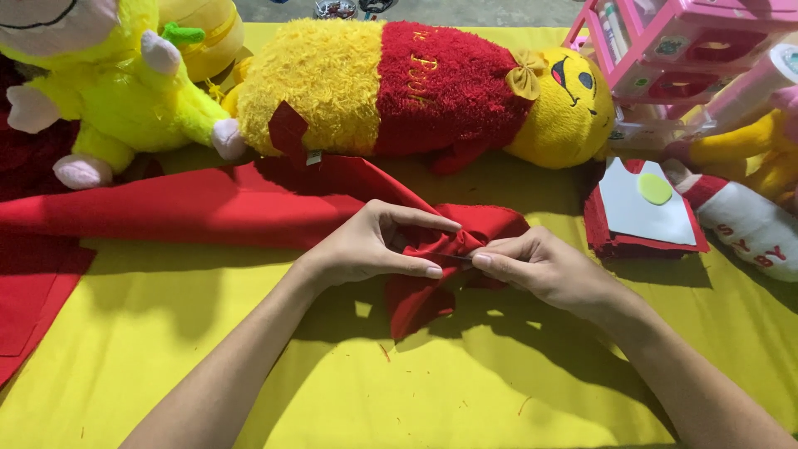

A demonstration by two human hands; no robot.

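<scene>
Head view of a yellow-covered table [465, 391] with both hands at work near its middle. The left hand [374, 245] is curled narrow, thumb and forefinger pinched on a gathered piece of red felt [440, 274]; the right hand [540, 266] meets it from the other side, fingertips closed on the same bunched fold, so the two hands are almost touching across the pinch. The felt piece is drawn in at its centre and flares out above and below like a bow.

A long strip of red cloth [166, 208] runs from the table's left edge toward the hands. Along the far edge lies a large plush bear [399, 87], yellow with a red shirt bearing gold stitched lettering, a small white tag at its lower hem and a gold bow at the neck. A lime-yellow plush toy [125, 100] sits at the far left corner. Near the right edge rests a stack of red felt pieces [644, 229], topped by a white house-shaped card template with a round lime-green disc on it. Beyond it stands a pink plastic rack [690, 50], and beside the stack a white-and-red plush limb [748, 224] with red lettering.
</scene>
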